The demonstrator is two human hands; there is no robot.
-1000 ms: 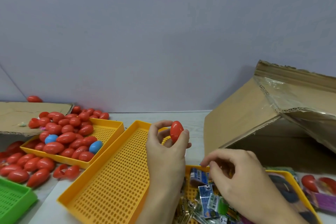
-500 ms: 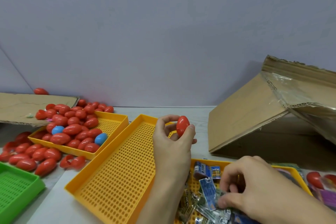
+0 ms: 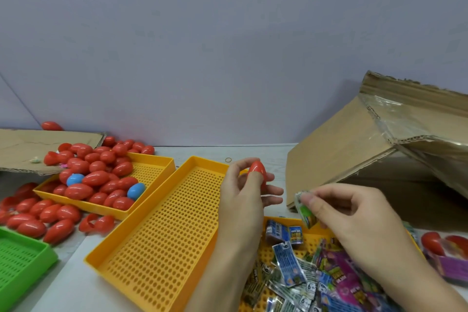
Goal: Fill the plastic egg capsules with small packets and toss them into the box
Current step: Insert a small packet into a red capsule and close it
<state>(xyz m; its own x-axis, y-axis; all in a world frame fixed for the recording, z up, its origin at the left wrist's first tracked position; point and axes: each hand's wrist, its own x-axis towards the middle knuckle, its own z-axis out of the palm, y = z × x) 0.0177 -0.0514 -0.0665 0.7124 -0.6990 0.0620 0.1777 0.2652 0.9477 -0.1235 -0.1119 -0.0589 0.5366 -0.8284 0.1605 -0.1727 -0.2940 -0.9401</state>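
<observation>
My left hand (image 3: 240, 192) holds a red egg capsule (image 3: 257, 170) upright between thumb and fingers, above the right edge of an empty yellow perforated tray (image 3: 162, 230). My right hand (image 3: 354, 218) pinches a small green packet (image 3: 305, 210) just right of the left hand, lifted above a yellow tray (image 3: 269, 223) heaped with several small packets (image 3: 298, 276). A cardboard box (image 3: 374, 159) lies on its side at the right, its opening facing me.
A second yellow tray (image 3: 157, 167) at the left holds several red and two blue capsules (image 3: 101, 177). Loose red capsules (image 3: 38, 218) lie around it. A green tray (image 3: 22, 263) sits at the lower left, flat cardboard (image 3: 30, 149) at the far left, more capsules (image 3: 445, 243) at the far right.
My right hand has risen out of the packet tray with a green packet pinched in its fingers and moved up toward the left hand. The left hand still holds the red capsule.
</observation>
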